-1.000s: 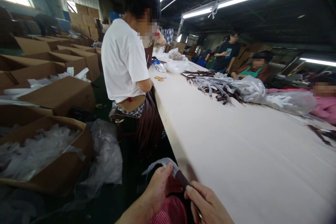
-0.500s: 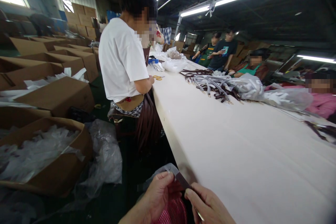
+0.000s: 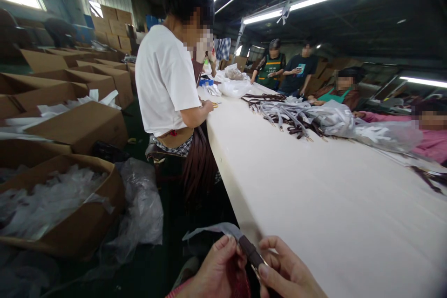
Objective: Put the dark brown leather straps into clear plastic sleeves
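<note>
At the bottom edge, my left hand [image 3: 213, 272] and my right hand [image 3: 288, 272] both pinch a dark brown strap [image 3: 249, 250] with a metal end. A thin clear plastic sleeve [image 3: 213, 230] trails from the strap's far tip, toward the left. Both hands are closed on the strap, just off the near left edge of the long white table [image 3: 314, 195]. Pink checked cloth [image 3: 240, 284] shows between my hands.
A person in a white shirt [image 3: 167, 79] sits at the table's left side. Several people work along the far and right side. A pile of brown straps and plastic sleeves [image 3: 296, 118] lies mid-table. Cardboard boxes with plastic [image 3: 63, 200] stand on the left.
My hands have dropped lower in view, and more of the strap and its metal end shows. The person in white has reached a hand onto the table.
</note>
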A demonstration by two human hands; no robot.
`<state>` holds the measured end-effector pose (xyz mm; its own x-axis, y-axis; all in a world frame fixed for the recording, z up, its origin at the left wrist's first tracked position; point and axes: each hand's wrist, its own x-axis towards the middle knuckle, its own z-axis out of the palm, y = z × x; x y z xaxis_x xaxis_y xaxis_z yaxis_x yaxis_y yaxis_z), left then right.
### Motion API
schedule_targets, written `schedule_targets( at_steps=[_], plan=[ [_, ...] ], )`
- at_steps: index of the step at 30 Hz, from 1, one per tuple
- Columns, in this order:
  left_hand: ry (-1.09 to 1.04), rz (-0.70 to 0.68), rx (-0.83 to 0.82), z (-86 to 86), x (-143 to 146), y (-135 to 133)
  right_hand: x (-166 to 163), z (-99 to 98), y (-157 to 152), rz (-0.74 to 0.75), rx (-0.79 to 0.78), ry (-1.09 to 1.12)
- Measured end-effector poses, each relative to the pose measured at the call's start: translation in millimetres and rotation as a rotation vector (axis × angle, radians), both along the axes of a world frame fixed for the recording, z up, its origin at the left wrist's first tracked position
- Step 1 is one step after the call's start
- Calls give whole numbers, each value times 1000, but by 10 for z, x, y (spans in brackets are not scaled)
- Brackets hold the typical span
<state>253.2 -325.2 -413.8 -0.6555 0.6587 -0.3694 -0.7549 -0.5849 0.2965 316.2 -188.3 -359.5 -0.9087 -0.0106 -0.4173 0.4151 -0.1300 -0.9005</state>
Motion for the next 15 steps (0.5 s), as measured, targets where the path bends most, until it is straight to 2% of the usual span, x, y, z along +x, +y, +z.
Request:
schedule_targets(
  at_steps=[3,5,8,11,13,15],
  plan=[
    [26,31,65,-64,43,34,-100,20,-144,-76,26,-3],
    [97,49,29,-86,35,-6,-128,25,-188,-86,7,-5],
    [204,-8,-48,-125,23,-88,-139,56,-188,28,-73,-36],
    [272,-69,-81,-114,40,-183,-143,155,-154,137,-3,-43],
    [376,-228,-149,11,41,-312,-139,250,-111,131,50,-60],
    [602,-474,-260,246,5,-497,-124,354,-48,91,37,-89]
  ],
)
